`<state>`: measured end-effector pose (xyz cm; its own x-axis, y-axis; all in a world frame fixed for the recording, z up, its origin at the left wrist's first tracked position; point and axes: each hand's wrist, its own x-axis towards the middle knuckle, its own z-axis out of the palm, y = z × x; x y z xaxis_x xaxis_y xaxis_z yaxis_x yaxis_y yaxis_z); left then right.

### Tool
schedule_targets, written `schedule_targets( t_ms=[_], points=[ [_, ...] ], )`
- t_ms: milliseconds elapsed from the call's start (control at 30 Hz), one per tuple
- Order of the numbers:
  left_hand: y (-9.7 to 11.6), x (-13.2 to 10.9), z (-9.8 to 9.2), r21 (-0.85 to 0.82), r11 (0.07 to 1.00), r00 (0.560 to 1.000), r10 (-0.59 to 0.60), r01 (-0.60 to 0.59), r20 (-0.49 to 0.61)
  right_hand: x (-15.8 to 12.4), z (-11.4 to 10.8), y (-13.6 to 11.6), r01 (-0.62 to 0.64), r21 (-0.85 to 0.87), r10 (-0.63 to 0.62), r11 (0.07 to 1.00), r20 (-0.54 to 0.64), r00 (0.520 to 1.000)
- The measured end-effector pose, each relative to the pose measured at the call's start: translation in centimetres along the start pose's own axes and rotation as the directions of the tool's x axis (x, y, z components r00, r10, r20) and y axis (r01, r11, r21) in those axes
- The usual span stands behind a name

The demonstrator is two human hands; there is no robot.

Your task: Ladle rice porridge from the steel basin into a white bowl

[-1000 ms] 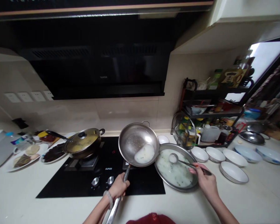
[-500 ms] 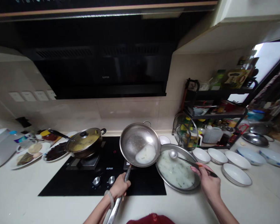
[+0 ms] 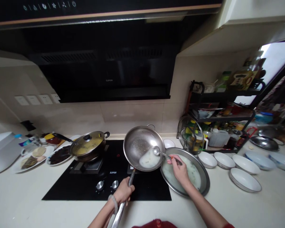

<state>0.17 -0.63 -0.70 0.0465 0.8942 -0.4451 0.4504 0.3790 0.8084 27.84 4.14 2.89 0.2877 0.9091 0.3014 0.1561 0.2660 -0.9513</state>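
Steel ladle (image 3: 156,150), right hand (image 3: 179,167) gripping it, swings from basin (image 3: 206,179) to wok (image 3: 136,144); left hand (image 3: 123,191) clasps wok handle (image 3: 131,179); ladling apparently shifts.

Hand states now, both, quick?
Left hand: closed, holding the wok by its long handle.
Right hand: closed, holding the ladle by its handle, bowl end over the wok.

We see a pale tabletop (image 3: 16,202) carrying, from left to right, two plates of food (image 3: 48,150), a black hob (image 3: 85,186), a small white bowl (image 3: 169,144) behind a wide metal basin (image 3: 206,182) of cloudy liquid (image 3: 193,171), and a black rack (image 3: 225,119) with pale bowls (image 3: 245,180) near its foot.
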Motion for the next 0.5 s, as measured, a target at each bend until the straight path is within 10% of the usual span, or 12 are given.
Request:
schedule_targets(
  t_ms=[233, 500],
  points=[
    [0.4, -0.2, 0.0, 0.012, 1.0, 1.0, 0.004, -0.004, -0.01, 0.6, 2.1, 2.6, -0.001, -0.002, 0.001, 1.0, 0.083, 0.997],
    [0.3, -0.1, 0.0, 0.0, 1.0, 1.0, 0.0, 0.0, -0.009, 1.6, 2.2, 3.5, -0.16, 0.076, 0.168, 0.984, -0.115, 0.979]
  ],
)
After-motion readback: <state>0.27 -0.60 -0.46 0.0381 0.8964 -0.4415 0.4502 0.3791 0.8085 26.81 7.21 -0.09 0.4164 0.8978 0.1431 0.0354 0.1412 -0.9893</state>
